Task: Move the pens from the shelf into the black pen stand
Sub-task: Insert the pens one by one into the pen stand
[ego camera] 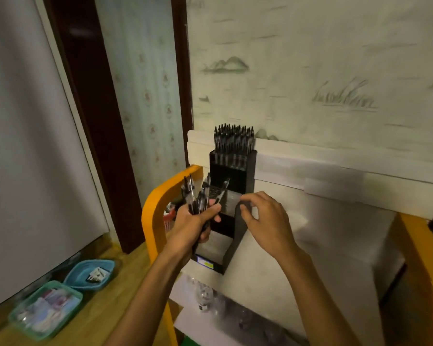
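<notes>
On a white shelf, the left hand grips a bundle of pens beside the tiered black pen stand; the right hand hovers with loosely curled, empty fingers.

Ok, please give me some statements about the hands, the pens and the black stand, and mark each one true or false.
1. The left hand grips a bundle of pens. True.
2. The top tier of the black pen stand is empty. False: it is packed with upright pens.
3. The right hand holds several pens. False: no pen shows in it; its fingers curl near the stand's edge.
4. Two baskets lie on the floor at the left. True.
</notes>
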`<state>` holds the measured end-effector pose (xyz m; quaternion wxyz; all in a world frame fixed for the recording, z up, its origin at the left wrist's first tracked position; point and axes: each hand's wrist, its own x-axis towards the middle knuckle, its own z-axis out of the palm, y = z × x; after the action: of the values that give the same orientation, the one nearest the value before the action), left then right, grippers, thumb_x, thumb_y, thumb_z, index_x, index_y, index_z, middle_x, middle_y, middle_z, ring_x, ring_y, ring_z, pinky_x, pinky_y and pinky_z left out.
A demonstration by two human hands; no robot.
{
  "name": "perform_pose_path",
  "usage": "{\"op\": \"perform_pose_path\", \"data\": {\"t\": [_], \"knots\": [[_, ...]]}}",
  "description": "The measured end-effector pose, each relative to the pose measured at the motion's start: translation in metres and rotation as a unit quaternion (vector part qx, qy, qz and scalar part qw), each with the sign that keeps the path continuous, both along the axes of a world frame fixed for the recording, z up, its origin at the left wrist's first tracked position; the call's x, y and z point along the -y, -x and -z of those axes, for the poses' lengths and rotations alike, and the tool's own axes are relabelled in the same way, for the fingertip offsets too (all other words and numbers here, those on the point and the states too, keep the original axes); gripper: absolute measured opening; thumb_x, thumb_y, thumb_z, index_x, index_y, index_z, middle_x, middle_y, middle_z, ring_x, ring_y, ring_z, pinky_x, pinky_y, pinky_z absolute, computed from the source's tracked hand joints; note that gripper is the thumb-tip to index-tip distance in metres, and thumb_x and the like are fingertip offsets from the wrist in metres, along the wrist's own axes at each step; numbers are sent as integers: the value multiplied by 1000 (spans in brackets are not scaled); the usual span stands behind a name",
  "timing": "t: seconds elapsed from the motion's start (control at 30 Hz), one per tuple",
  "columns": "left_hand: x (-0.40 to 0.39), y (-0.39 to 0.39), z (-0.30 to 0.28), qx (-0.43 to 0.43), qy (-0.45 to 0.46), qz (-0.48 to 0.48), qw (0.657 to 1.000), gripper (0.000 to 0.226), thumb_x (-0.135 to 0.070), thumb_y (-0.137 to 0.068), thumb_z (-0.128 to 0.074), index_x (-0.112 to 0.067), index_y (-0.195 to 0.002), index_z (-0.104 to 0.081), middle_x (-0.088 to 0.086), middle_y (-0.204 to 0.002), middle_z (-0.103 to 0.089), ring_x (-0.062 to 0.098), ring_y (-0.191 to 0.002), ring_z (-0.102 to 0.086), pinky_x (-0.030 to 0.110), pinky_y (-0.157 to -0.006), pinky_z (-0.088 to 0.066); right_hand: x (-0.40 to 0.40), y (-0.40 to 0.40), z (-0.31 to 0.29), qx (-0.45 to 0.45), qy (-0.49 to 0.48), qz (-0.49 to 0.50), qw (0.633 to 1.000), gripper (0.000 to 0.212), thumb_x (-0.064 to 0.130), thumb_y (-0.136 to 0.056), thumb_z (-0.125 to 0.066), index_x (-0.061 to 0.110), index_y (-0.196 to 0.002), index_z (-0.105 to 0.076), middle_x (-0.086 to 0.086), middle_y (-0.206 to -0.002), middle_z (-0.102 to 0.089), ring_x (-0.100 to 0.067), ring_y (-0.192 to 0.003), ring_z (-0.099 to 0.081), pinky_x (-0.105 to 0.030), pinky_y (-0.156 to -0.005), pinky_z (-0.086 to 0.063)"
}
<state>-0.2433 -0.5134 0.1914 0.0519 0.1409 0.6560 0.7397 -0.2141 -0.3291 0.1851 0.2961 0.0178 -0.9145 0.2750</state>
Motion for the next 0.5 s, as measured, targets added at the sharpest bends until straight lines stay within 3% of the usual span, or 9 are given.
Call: {"op": "perform_pose_path", "data": {"t": [0.3, 0.43, 0.5], "knots": [[11, 107, -9, 2, -31, 34, 999, 30, -28, -93, -66, -6, -112, -63, 13, -85, -68, 16, -38, -37, 25, -42, -31, 10, 88, -12, -29, -2, 36, 999, 22, 27, -94, -61, 25, -115, -66, 7, -108, -65, -10, -96, -59, -32, -86, -51], [6, 132, -10, 0, -54, 53, 997, 29, -31, -95, -63, -4, -105, -61, 13, -83, -65, 16, -39, -36, 23, -40, -30, 8, 106, -15, -13, -15, 54, 998, 23, 26, -95, -60, 24, -118, -65, 6, -108, -64, -10, -95, -59, -23, -83, -48], [2, 143, -10, 1, -72, 63, 995, 29, -32, -96, -61, -3, -96, -61, 15, -69, -57, 17, -38, -33, 23, -40, -27, 6, 113, -15, 0, -25, 65, 998, 24, 26, -96, -59, 23, -119, -64, 5, -108, -64, -10, -94, -59, -22, -83, -47]]}}
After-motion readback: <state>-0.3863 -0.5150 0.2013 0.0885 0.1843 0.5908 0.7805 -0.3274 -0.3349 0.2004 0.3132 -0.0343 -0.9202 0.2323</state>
